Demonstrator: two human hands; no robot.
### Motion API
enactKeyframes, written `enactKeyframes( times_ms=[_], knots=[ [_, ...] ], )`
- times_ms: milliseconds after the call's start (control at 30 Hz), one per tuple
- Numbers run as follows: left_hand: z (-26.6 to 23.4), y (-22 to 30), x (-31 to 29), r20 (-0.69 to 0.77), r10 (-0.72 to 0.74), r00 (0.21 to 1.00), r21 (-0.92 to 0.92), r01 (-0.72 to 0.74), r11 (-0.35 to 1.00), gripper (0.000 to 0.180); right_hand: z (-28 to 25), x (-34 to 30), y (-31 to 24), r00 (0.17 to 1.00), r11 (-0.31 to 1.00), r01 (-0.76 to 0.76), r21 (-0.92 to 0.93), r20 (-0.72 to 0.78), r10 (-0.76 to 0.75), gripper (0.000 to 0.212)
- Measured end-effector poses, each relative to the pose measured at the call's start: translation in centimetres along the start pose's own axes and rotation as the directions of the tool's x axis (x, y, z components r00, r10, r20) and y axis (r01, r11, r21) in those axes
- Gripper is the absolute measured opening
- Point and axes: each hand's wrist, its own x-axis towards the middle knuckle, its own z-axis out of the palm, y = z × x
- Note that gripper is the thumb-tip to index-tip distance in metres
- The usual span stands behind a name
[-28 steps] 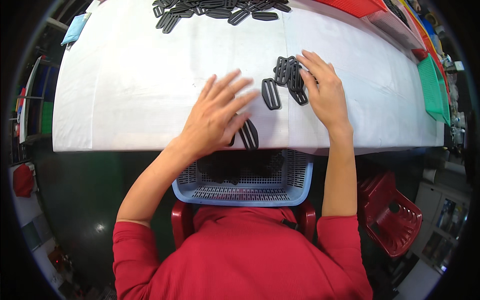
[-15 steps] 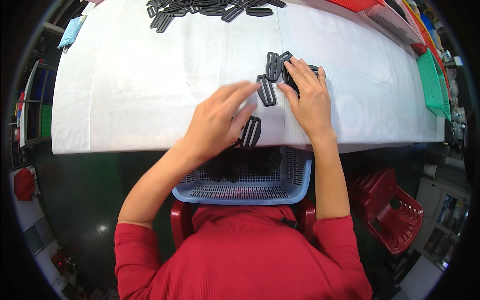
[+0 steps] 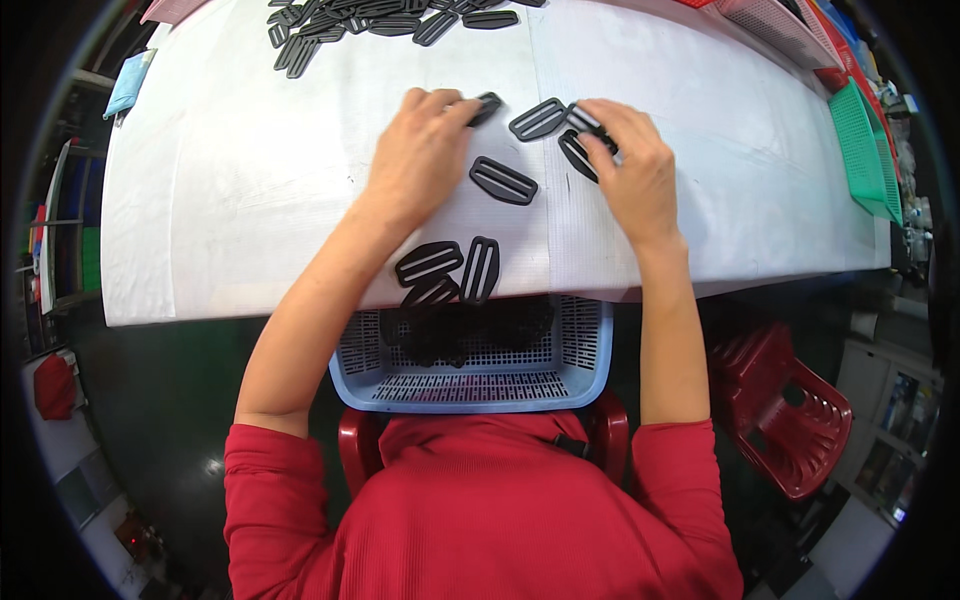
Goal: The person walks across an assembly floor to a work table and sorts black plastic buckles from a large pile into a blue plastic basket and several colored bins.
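Observation:
Black plastic slide buckles with slots lie about the white-covered table. My left hand [image 3: 425, 145] is closed, fingertips and thumb pinching one slide buckle [image 3: 487, 108] by its end. To its right, my right hand [image 3: 637, 165] has its fingers and thumb curled round another buckle [image 3: 588, 118], partly hidden by the hand. Under that one a further buckle [image 3: 578, 156] shows. Between the hands lie one tilted buckle [image 3: 539, 119] and, nearer me, another buckle [image 3: 504, 181]. Several more, including an upright-lying buckle [image 3: 480, 270], rest at the table's near edge.
A heap of black buckles [image 3: 355, 18] covers the far left of the table [image 3: 230, 190]. Below the near edge, a blue basket [image 3: 460, 392] holds dark pieces. A green basket [image 3: 868, 150] sits at the right edge, a red chair [image 3: 790, 410] beyond on the floor.
My left hand has moved away from me and now pinches a buckle. Buckles near my right hand have shifted and turned, and one now lies alone between the hands.

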Motion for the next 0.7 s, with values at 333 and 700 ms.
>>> enactKeyframes(
  times_ms=[333, 700],
  knots=[
    [-2.6, 1.0, -2.9, 0.083, 0.178, 0.981, -0.184, -0.160, 0.970, 0.032, -2.2, -0.5, 1.6, 0.998, 0.997, -0.009, -0.077, 0.067, 0.015, 0.022],
    [-1.8, 1.5, -2.4, 0.050, 0.070, 0.996, -0.186, -0.059, 0.981, 0.017, -2.2, -1.2, 3.6, 0.988, 0.993, -0.101, -0.060, 0.107, 0.107, 0.025]
  ],
)
